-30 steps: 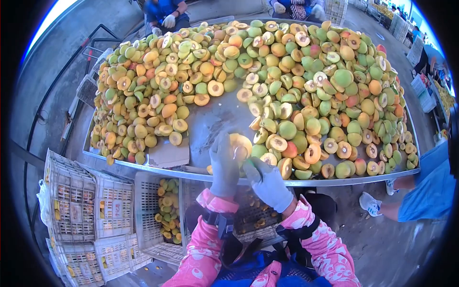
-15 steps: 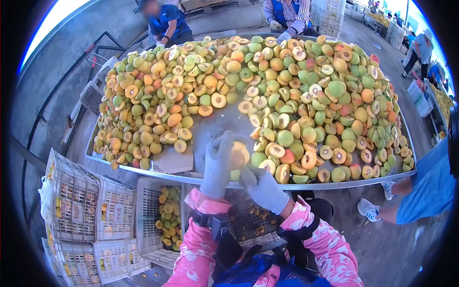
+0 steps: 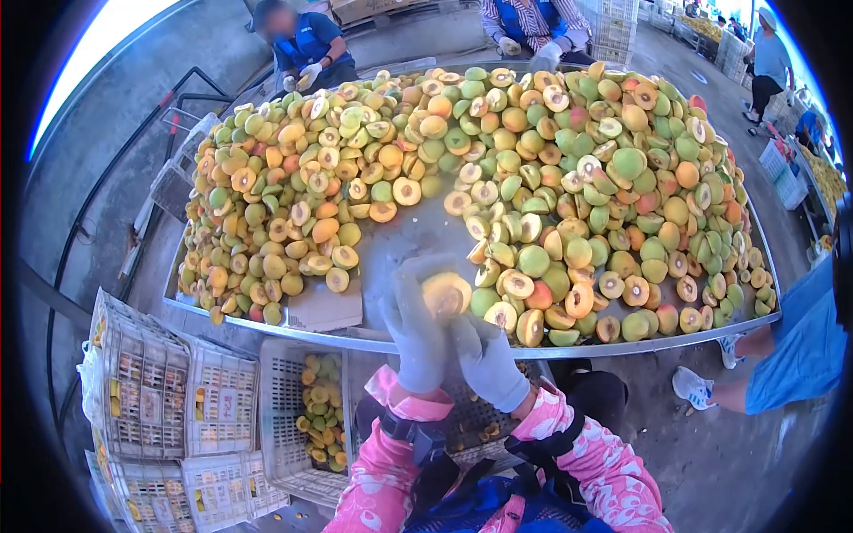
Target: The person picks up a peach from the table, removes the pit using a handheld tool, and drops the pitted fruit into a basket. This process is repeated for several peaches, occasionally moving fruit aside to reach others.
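My left hand [image 3: 416, 330], in a pale grey glove, grips a peach half [image 3: 447, 291] with its yellow cut face turned up. My right hand [image 3: 490, 362], gloved too, is closed just below and right of that half, its fingertips close against it. Whether a small tool sits in the right hand is hidden. Both hands are over the near edge of a metal table [image 3: 391, 233]. Heaps of halved peaches [image 3: 613, 195], green to orange, cover much of the tabletop, many with stones showing.
Below the table at left, a plastic crate [image 3: 286, 409] holds peach pieces, beside stacked crates [image 3: 142, 391]. A cardboard piece [image 3: 324, 306] lies at the near edge. Two people [image 3: 306, 44] [image 3: 533, 31] work across the table; someone's leg [image 3: 733, 391] is at right.
Both hands have drawn slightly nearer to me and closer together, and the peach half now shows its cut face more fully. The person at far left has raised their hands.
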A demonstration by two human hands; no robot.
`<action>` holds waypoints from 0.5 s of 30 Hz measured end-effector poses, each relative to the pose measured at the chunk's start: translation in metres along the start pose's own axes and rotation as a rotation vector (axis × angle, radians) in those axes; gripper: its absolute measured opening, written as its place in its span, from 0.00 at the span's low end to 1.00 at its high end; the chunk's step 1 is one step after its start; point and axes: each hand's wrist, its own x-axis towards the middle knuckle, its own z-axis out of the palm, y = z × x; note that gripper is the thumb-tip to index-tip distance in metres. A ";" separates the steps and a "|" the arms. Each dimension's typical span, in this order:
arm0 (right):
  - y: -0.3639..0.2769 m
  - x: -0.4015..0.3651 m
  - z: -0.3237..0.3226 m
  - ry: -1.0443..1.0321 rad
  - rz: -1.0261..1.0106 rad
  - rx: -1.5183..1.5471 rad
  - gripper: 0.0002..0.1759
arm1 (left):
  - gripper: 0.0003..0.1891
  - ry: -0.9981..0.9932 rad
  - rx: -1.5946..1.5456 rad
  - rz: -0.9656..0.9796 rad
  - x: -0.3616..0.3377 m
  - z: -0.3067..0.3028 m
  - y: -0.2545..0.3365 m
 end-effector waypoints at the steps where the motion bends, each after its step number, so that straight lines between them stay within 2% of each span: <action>1: -0.001 0.000 -0.001 -0.001 0.001 0.001 0.06 | 0.17 0.079 0.065 0.048 -0.002 0.004 0.004; 2: -0.003 0.002 -0.002 -0.035 -0.009 0.034 0.06 | 0.27 0.156 0.129 0.097 -0.002 0.005 0.006; 6: -0.015 0.006 -0.015 -0.166 -0.018 0.031 0.07 | 0.29 0.090 0.197 0.132 0.002 -0.007 0.010; 8: -0.003 0.002 -0.020 -0.201 -0.064 -0.016 0.08 | 0.26 -0.261 -0.113 -0.343 0.015 -0.018 0.017; 9: 0.001 0.004 -0.023 -0.237 -0.123 -0.061 0.08 | 0.22 -0.294 -0.114 -0.279 0.016 -0.020 0.011; 10: 0.003 0.006 -0.024 -0.235 -0.132 -0.060 0.08 | 0.22 -0.293 -0.111 -0.270 0.017 -0.019 0.004; 12: 0.004 0.005 -0.024 -0.299 -0.036 0.007 0.11 | 0.18 -0.193 0.134 0.149 0.014 -0.015 -0.008; 13: 0.003 0.003 -0.024 -0.298 -0.030 0.009 0.11 | 0.18 -0.197 0.135 0.144 0.008 -0.009 -0.002; 15: 0.002 0.003 -0.025 -0.293 0.061 0.013 0.08 | 0.15 -0.051 -0.303 -0.250 0.000 0.007 0.016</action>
